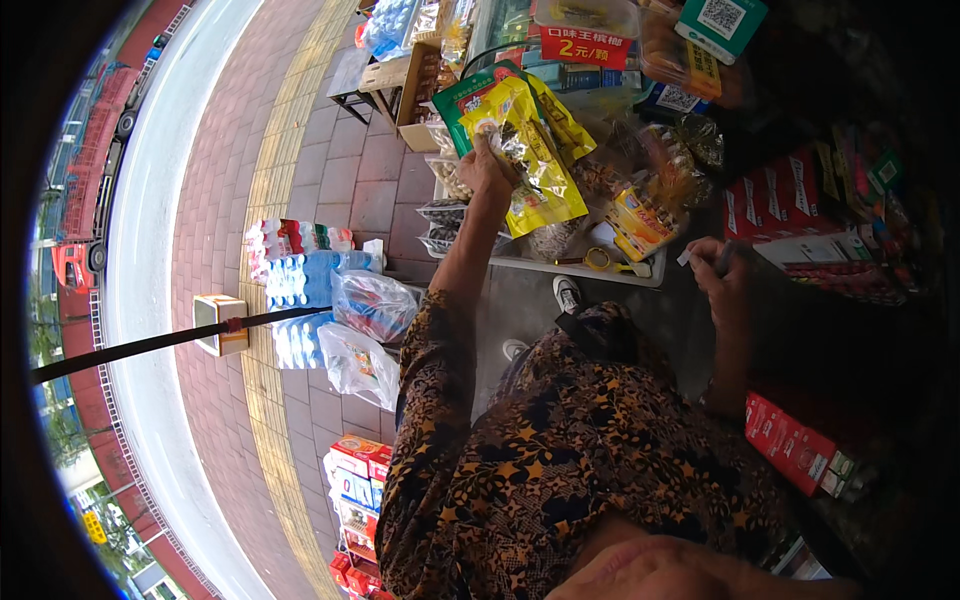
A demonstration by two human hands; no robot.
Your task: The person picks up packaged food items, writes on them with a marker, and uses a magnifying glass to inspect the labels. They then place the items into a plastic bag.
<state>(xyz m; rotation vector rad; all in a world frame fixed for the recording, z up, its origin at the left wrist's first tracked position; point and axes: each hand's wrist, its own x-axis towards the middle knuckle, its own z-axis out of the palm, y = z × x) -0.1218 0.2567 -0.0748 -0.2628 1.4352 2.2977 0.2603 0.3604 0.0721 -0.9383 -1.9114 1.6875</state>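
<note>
My left hand [487, 169] reaches over a white tray [656, 274] and grips a yellow plastic packet [536, 161] at its upper edge. Directly behind that packet lie a green packet [457, 94] and another yellow one [562, 124]. Lower on the right, my right hand [716, 274] pinches a small white piece, like paper, between thumb and fingers; a dark object is also in this hand, too dim to name. Between the hands the tray holds clear bags, an orange and yellow packet [637, 225] and a yellow-rimmed magnifying glass or similar ring [598, 259].
Wrapped water bottles [300, 281] and plastic bags [373, 304] stand on the paving at the left, crossed by a dark pole [180, 337]. Red cartons [780, 195] are stacked on the right. Another red carton [787, 442] lies lower. A clear tub [585, 19] stands at the top.
</note>
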